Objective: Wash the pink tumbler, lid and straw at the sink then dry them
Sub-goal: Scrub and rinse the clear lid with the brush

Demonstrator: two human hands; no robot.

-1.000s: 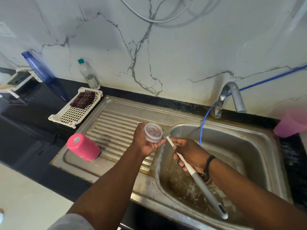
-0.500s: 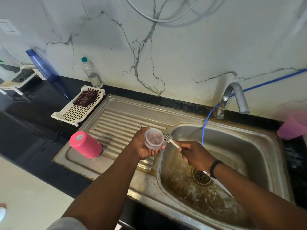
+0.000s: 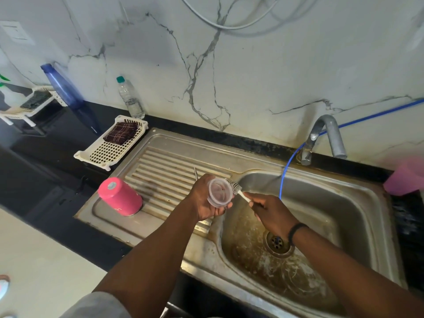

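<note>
Both forearms reach in over the sink (image 3: 367, 203), a stained steel basin. Right hand (image 3: 273, 214) is curled round a white brush (image 3: 238, 191) handle, most of it hidden in the fist, bristles touching the lid's rim. Left hand (image 3: 207, 203) cups the clear round lid (image 3: 219, 195) from behind, fingers wrapped on it. Pink tumbler (image 3: 120, 196) sits upside down on the ribbed drainboard. A thin straw-like rod pokes out behind the left hand, hard to tell. Farther back on the black desk (image 3: 46, 161): white slotted basket (image 3: 112, 143) with a checked cloth.

Lid (image 3: 219, 192) and brush (image 3: 234, 186) in hands
</note>
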